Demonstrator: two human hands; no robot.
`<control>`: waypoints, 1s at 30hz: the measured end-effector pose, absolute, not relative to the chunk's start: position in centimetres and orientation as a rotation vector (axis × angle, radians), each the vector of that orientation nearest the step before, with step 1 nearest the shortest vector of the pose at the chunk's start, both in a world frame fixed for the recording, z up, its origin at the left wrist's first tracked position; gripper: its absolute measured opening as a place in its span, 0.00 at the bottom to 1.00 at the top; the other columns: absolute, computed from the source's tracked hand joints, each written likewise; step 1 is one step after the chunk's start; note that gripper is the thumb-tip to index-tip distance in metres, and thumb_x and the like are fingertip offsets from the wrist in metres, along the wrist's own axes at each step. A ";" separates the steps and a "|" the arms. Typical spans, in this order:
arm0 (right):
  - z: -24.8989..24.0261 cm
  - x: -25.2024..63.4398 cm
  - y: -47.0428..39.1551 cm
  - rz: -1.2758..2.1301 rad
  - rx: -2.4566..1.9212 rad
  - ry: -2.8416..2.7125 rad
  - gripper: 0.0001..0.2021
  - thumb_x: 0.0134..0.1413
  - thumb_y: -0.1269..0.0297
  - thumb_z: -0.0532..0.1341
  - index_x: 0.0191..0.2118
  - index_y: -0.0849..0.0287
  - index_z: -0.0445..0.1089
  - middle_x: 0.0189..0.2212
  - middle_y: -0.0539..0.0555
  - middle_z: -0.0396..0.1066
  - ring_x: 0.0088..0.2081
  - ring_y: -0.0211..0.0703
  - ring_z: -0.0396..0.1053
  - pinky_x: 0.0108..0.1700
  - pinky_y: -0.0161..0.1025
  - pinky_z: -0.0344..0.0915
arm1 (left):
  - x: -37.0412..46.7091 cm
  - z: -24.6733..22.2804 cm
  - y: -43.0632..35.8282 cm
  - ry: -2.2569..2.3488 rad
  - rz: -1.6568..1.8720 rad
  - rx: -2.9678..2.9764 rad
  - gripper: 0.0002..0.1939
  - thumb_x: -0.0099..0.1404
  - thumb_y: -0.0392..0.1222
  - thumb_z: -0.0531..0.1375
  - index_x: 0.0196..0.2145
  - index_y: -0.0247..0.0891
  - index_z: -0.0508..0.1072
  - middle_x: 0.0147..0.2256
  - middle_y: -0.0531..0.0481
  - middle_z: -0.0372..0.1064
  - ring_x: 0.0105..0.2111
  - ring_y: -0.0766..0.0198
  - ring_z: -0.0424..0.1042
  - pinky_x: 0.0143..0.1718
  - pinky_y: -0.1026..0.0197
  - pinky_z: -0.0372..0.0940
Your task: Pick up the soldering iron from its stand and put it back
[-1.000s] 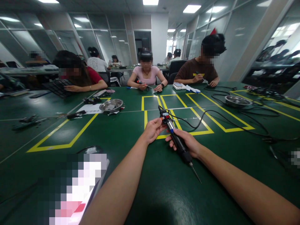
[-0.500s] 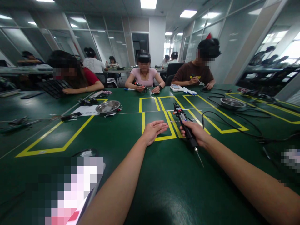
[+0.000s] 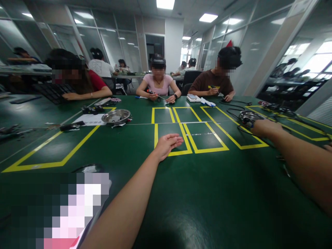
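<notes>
My left hand (image 3: 168,146) rests on its side on the green table (image 3: 197,186), over a yellow-taped rectangle. Its fingers are stretched out and nothing is in it. My right hand (image 3: 266,128) is far out to the right, beside the right metal bowl (image 3: 242,116). A dark tool (image 3: 250,119) shows in front of that hand, overlapping the bowl; most of it is hidden or blurred. Black cables run around the bowl and under the right forearm.
Another metal bowl (image 3: 116,116) stands on the left beside a white sheet (image 3: 90,119) and black parts. Three people work across the table. A white device (image 3: 193,98) and gloves (image 3: 207,102) lie near the far edge. A blurred-out object is at the lower left.
My right hand has moved from the middle of the table to the right with the black electric screwdriver, over to the metal bowl. The left hand has barely moved.
</notes>
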State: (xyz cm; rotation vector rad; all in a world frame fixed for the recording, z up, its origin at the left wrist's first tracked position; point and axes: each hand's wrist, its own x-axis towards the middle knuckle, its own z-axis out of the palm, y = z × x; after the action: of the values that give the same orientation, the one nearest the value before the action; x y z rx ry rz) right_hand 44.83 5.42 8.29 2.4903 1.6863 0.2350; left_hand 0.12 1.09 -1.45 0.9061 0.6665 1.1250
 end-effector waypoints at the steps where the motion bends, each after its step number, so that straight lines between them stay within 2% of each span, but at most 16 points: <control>1: 8.1 45.3 5.4 0.236 2.465 1.621 0.19 0.56 0.64 0.60 0.47 0.76 0.73 0.43 0.81 0.67 0.44 0.58 0.69 0.38 0.46 0.58 | 0.1 -1.5 1.1 0.663 1.125 0.907 0.13 0.61 0.31 0.62 0.45 0.27 0.71 0.45 0.31 0.73 0.43 0.56 0.75 0.53 0.52 0.66; 4: 7.5 45.7 5.3 0.215 2.393 1.543 0.19 0.58 0.67 0.56 0.51 0.72 0.72 0.46 0.80 0.66 0.47 0.60 0.68 0.39 0.48 0.58 | 0.1 -1.6 1.2 0.654 1.124 0.906 0.12 0.62 0.32 0.62 0.44 0.28 0.71 0.44 0.32 0.73 0.43 0.57 0.75 0.53 0.51 0.65; 7: 7.3 45.3 5.1 0.261 2.342 1.583 0.18 0.59 0.71 0.52 0.50 0.74 0.72 0.46 0.81 0.67 0.48 0.61 0.68 0.41 0.49 0.58 | 0.0 -1.6 1.2 0.654 1.118 0.903 0.11 0.62 0.32 0.61 0.44 0.28 0.71 0.44 0.32 0.73 0.42 0.57 0.75 0.52 0.51 0.65; 13: 7.6 44.4 5.2 0.270 2.160 1.680 0.13 0.57 0.71 0.56 0.42 0.68 0.77 0.46 0.75 0.70 0.48 0.62 0.69 0.47 0.51 0.59 | 0.0 -2.1 1.5 0.632 1.116 0.920 0.12 0.63 0.33 0.61 0.45 0.28 0.70 0.45 0.32 0.73 0.43 0.57 0.75 0.53 0.51 0.65; 24: 8.0 44.2 5.4 0.299 2.123 1.678 0.13 0.57 0.70 0.57 0.41 0.68 0.77 0.44 0.74 0.71 0.47 0.62 0.70 0.46 0.51 0.59 | 0.0 -1.4 1.1 0.652 1.113 0.901 0.11 0.63 0.32 0.60 0.44 0.27 0.71 0.44 0.32 0.73 0.43 0.57 0.75 0.53 0.51 0.65; 30: 8.0 43.8 4.9 0.306 2.130 1.705 0.14 0.58 0.72 0.55 0.46 0.70 0.74 0.44 0.77 0.69 0.46 0.61 0.69 0.44 0.50 0.56 | -0.1 -1.6 1.1 0.639 1.110 0.911 0.12 0.63 0.33 0.61 0.45 0.28 0.71 0.44 0.32 0.73 0.43 0.56 0.75 0.53 0.50 0.65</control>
State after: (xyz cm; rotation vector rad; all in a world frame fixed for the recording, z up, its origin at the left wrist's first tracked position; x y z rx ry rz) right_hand 43.82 4.85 7.97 2.1301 1.7045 0.3059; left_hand -0.08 1.11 -1.61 0.9108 0.6386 1.1104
